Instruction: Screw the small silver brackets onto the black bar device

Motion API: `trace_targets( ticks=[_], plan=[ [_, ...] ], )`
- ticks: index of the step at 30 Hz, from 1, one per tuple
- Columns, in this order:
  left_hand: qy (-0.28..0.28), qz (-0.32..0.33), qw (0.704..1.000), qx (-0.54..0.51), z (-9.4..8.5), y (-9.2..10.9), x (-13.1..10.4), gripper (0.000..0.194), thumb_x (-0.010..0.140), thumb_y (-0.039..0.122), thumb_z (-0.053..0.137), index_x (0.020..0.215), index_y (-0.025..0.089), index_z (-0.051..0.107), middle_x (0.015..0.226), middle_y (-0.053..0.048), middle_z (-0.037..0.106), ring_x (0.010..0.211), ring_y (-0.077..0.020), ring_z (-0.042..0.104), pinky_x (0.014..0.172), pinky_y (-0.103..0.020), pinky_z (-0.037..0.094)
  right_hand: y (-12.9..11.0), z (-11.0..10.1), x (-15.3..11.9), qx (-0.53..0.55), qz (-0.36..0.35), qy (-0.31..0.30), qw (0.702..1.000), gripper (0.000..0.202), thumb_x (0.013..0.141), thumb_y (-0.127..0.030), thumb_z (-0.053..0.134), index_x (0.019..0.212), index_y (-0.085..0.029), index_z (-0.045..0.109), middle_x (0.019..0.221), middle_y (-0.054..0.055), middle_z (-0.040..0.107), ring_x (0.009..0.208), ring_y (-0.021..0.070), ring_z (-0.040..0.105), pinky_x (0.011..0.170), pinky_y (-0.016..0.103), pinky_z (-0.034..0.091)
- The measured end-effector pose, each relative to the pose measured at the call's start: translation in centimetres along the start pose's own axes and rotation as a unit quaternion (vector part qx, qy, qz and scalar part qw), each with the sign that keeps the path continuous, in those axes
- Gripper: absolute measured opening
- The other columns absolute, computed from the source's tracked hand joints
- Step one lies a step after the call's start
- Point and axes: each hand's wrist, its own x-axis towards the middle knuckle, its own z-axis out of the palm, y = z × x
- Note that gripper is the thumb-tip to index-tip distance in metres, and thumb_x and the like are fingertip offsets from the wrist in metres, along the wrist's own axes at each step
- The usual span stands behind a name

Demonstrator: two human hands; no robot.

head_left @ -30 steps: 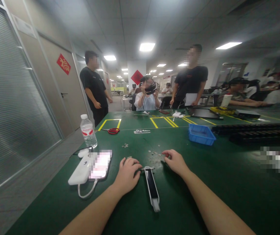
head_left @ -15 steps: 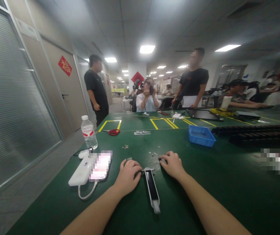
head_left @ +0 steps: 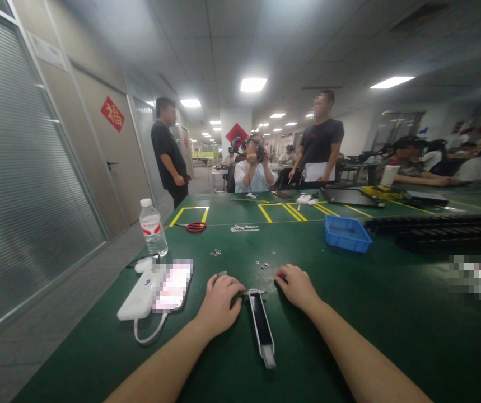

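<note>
A long, narrow white-framed piece with a dark inside and a grey end lies on the green table, a thin rod crossing its far end. My left hand rests at its left, with thumb and fingertips closed at the rod's left tip. To the right, my right hand has its fingers curled and pressed together; whatever is in the pinch, if anything, is too small to make out. Just beyond it lie a few small metal rings or nuts, and another little group of rings sits farther left.
At left are a water bottle, a white power bank and a cabled phone. Farther off lie red-handled scissors, thin white parts and a blue bin. Black strips lie right; people are beyond.
My right hand has shifted slightly, its fingertips drawn in a little from the small metal pieces. My left hand and the white-framed piece stay put. Two standing people in the background have moved.
</note>
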Motion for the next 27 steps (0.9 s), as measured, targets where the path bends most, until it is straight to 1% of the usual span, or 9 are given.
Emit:
trace_targets(
  ticks=[3, 5, 8, 10, 12, 15, 19, 23, 27],
  plan=[
    [0.019, 0.011, 1.0, 0.0, 0.0, 0.0, -0.1, 0.038, 0.069, 0.009, 0.05, 0.102, 0.026, 0.058, 0.106, -0.003, 0.061, 0.104, -0.0225, 0.052, 0.104, -0.053, 0.021, -0.5, 0.0, 0.0, 0.069, -0.038, 0.022, 0.997, 0.013, 0.083, -0.018, 0.052, 0.077, -0.018, 0.064, 0.081, 0.005, 0.062, 0.079, 0.0174, 0.054, 0.072, 0.028, 0.038],
    [0.036, 0.02, 0.999, 0.006, -0.1, 0.2, -0.1, 0.041, 0.068, 0.01, 0.05, 0.104, 0.026, 0.057, 0.107, -0.003, 0.06, 0.105, -0.0225, 0.052, 0.105, -0.052, 0.022, -1.3, -0.1, -0.2, 0.129, -0.074, 0.037, 0.988, 0.013, 0.083, -0.018, 0.052, 0.076, -0.018, 0.062, 0.076, 0.003, 0.061, 0.074, 0.0163, 0.054, 0.069, 0.027, 0.039],
    [0.063, 0.034, 0.997, 0.013, -0.3, 0.5, 0.0, 0.035, 0.072, 0.014, 0.051, 0.105, 0.025, 0.057, 0.104, -0.002, 0.062, 0.103, -0.0213, 0.053, 0.104, -0.049, 0.024, -2.8, -0.2, -0.8, 0.194, -0.142, 0.035, 0.97, 0.012, 0.083, -0.019, 0.053, 0.075, -0.018, 0.062, 0.073, 0.002, 0.059, 0.071, 0.0155, 0.053, 0.068, 0.027, 0.04],
    [0.078, 0.045, 0.996, 0.014, -0.3, 0.6, 0.1, 0.028, 0.077, 0.018, 0.052, 0.103, 0.025, 0.057, 0.101, -0.002, 0.063, 0.101, -0.0205, 0.055, 0.104, -0.048, 0.025, -3.6, -0.2, -1.2, 0.215, -0.179, 0.025, 0.96, 0.01, 0.082, -0.018, 0.055, 0.074, -0.018, 0.061, 0.073, 0.002, 0.059, 0.072, 0.0154, 0.053, 0.069, 0.027, 0.041],
    [0.09, 0.057, 0.994, 0.015, -0.4, 0.7, 0.1, 0.021, 0.079, 0.021, 0.054, 0.1, 0.024, 0.058, 0.098, -0.002, 0.064, 0.098, -0.0198, 0.056, 0.103, -0.046, 0.025, -4.2, -0.1, -1.6, 0.226, -0.203, 0.02, 0.953, 0.01, 0.082, -0.018, 0.057, 0.072, -0.018, 0.061, 0.073, 0.001, 0.059, 0.072, 0.0152, 0.053, 0.069, 0.027, 0.04],
    [0.103, 0.074, 0.992, 0.011, -0.3, 0.7, 0.2, 0.016, 0.079, 0.021, 0.056, 0.095, 0.024, 0.059, 0.094, -0.001, 0.066, 0.094, -0.0184, 0.058, 0.102, -0.044, 0.025, -4.8, -0.2, -1.9, 0.241, -0.221, 0.016, 0.945, 0.012, 0.082, -0.019, 0.057, 0.071, -0.018, 0.061, 0.072, 0.001, 0.06, 0.073, 0.0151, 0.053, 0.07, 0.028, 0.04],
    [0.112, 0.094, 0.989, 0.003, -0.3, 0.9, 0.2, 0.01, 0.08, 0.02, 0.056, 0.089, 0.023, 0.06, 0.088, 0.001, 0.067, 0.089, -0.0167, 0.06, 0.102, -0.043, 0.024, -5.0, -0.5, -2.1, 0.258, -0.221, 0.006, 0.941, 0.014, 0.083, -0.022, 0.056, 0.071, -0.018, 0.061, 0.072, 0.002, 0.06, 0.072, 0.015, 0.053, 0.069, 0.028, 0.041],
    [0.133, 0.111, 0.985, 0.009, -0.3, 1.0, 0.2, 0.008, 0.082, 0.02, 0.055, 0.086, 0.023, 0.06, 0.082, 0.002, 0.068, 0.083, -0.0151, 0.061, 0.1, -0.041, 0.024, -5.2, -0.8, -2.2, 0.278, -0.223, -0.005, 0.934, 0.015, 0.084, -0.025, 0.056, 0.071, -0.018, 0.061, 0.072, 0.002, 0.059, 0.071, 0.0142, 0.053, 0.066, 0.027, 0.042],
    [0.153, 0.123, 0.98, 0.015, -0.1, 0.9, 0.2, 0.008, 0.084, 0.023, 0.054, 0.082, 0.023, 0.061, 0.077, 0.003, 0.067, 0.079, -0.0138, 0.061, 0.1, -0.039, 0.026, -5.2, -0.8, -2.3, 0.291, -0.228, -0.018, 0.929, 0.013, 0.082, -0.024, 0.057, 0.071, -0.017, 0.061, 0.072, 0.002, 0.058, 0.07, 0.0136, 0.052, 0.065, 0.026, 0.043]
  ],
)
